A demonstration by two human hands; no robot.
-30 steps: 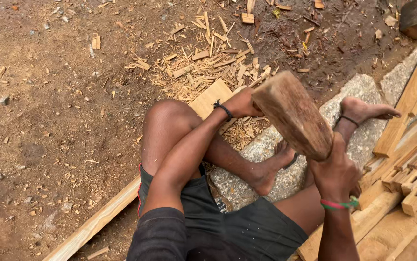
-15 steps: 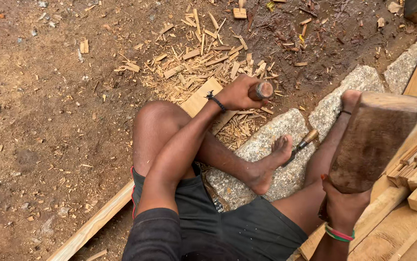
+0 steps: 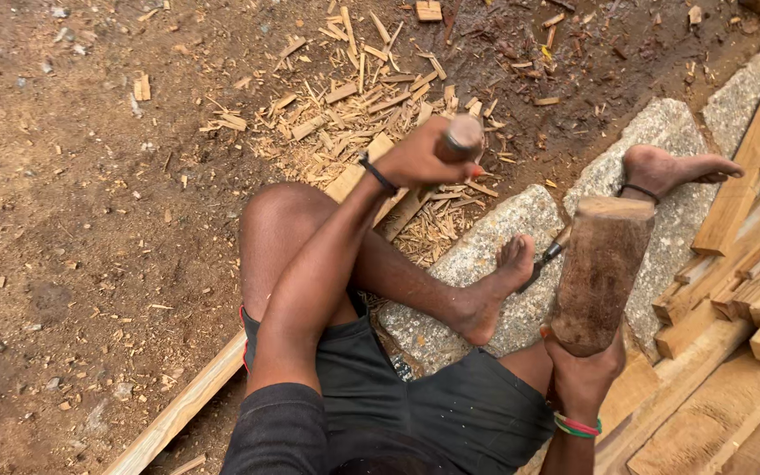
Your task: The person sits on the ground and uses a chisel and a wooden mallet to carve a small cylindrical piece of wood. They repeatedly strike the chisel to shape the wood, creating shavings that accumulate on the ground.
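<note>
mallet (image 3: 600,273) upright above right grip (image 3: 584,374)

Left of our bent knee (image 3: 283,220) we see open dirt ground (image 3: 89,220); stacked timber (image 3: 741,299) and stone blocks (image 3: 494,255) crowd the right.

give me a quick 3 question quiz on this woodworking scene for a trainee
1. True or false: the right hand holds a wooden mallet upright.
2. What does the left hand grip: (a) a chisel handle, (b) a saw, (c) a stone?
3. What lies scattered on the dirt beyond the plank?

Key
1. True.
2. (a).
3. Wood chips.
</note>
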